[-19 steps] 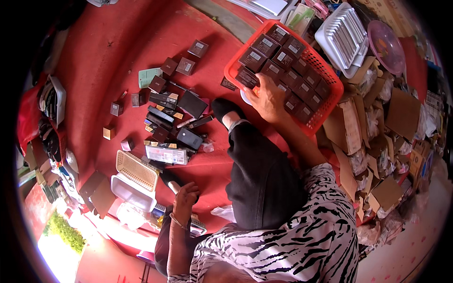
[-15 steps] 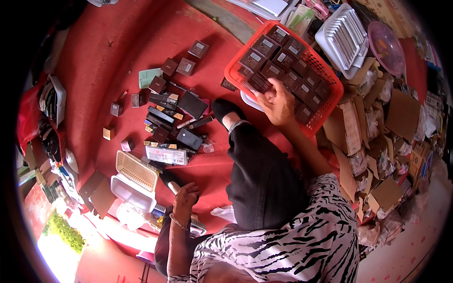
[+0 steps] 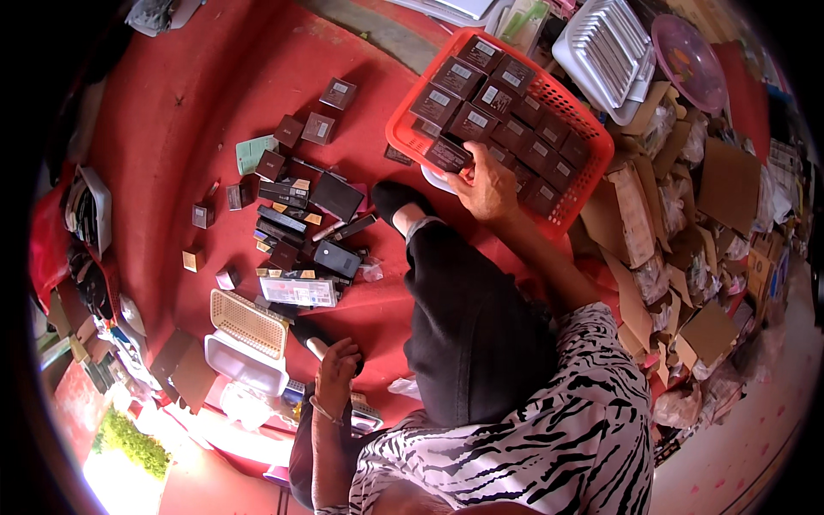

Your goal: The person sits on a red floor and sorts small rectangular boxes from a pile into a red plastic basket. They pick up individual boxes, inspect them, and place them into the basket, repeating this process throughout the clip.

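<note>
My right hand point(image 3: 487, 189) reaches to the near left side of a red-orange plastic basket point(image 3: 592, 172). Its thumb and fingers grip a small dark brown box point(image 3: 448, 156) just inside the rim. More brown boxes of the same kind, with pale labels on top, fill the basket in rows; one of them point(image 3: 474, 122) lies just beyond the gripped box. By my leg, my left hand point(image 3: 335, 371) hovers with loosely bent fingers slightly apart and nothing visible in it.
A pile of dark boxes, a black case point(image 3: 336, 196) and a clear-lidded box point(image 3: 299, 292) lies on the red floor covering. Beige point(image 3: 249, 322) and white baskets sit at lower left. Opened cartons point(image 3: 730, 184) crowd the right, below a white rack point(image 3: 605, 56) and pink basin point(image 3: 689, 64).
The whole view has shifted a little. My right hand still grips the brown box at the basket's side, where the box now sits lower among the others. My left hand stays by my leg.
</note>
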Tool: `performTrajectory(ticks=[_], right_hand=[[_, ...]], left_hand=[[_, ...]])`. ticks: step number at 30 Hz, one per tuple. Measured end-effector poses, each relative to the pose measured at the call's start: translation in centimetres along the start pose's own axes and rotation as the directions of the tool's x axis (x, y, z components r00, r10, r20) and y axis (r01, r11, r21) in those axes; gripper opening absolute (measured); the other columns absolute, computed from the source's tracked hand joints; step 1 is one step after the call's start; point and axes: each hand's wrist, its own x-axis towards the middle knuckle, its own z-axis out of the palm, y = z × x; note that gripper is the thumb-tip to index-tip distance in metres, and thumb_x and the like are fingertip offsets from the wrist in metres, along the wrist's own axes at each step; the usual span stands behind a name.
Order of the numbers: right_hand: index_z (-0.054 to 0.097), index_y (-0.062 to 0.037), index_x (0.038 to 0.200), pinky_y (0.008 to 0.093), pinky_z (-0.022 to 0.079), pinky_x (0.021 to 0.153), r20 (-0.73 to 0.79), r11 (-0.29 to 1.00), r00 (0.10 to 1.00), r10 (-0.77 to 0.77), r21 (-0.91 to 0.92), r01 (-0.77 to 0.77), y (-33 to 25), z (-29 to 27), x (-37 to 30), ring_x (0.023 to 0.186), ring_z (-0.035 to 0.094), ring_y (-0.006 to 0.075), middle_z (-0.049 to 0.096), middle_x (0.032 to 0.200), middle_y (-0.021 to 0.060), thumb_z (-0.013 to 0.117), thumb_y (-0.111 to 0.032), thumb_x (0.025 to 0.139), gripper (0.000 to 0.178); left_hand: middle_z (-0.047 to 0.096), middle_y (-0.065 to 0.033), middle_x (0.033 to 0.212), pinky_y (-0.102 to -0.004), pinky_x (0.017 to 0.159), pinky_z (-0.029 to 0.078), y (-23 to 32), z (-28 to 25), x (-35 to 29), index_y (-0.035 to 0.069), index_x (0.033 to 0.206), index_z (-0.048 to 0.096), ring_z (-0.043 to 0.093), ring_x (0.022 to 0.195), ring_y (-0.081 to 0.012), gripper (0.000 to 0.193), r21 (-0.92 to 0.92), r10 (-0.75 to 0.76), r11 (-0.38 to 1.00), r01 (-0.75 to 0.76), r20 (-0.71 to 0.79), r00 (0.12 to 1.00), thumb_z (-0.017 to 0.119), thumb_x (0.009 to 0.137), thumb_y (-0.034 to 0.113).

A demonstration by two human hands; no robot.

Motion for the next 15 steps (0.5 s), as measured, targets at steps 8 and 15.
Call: performTrajectory(ticks=[8, 15], right_hand=[[0.048, 0.0007, 0.110, 0.0367, 0.050, 0.059, -0.023, 0.995, 0.995, -0.099, 0.014, 0.100, -0.6, -1.0, -0.3, 0.072, 0.061, 0.0288, 0.059, 0.087, 0.0140, 0.070, -0.023, 0.071, 0.050], [0.049, 0.0000, 0.108, 0.0396, 0.050, 0.059, -0.054, 0.990, 0.990, -0.129, -0.059, 0.126, 0.4, 0.2, -0.7, 0.075, 0.061, 0.0320, 0.058, 0.088, 0.0148, 0.069, -0.025, 0.072, 0.048]], left_hand=[[0.059, -0.0159, 0.111, -0.0288, 0.084, 0.046, -0.1, 0.1, 0.0, 0.000, 0.123, 0.046, 0.059, 0.098, -0.0191, 0.037, 0.059, 0.008, 0.998, -0.006, -0.020, 1.000, 0.048, 0.087, 0.008], [0.060, -0.0165, 0.110, -0.0311, 0.080, 0.049, 1.0, 0.6, -0.1, 0.002, 0.121, 0.048, 0.061, 0.096, -0.0221, 0.038, 0.397, 0.104, 0.914, -0.081, -0.037, 0.994, 0.051, 0.084, 0.009]])
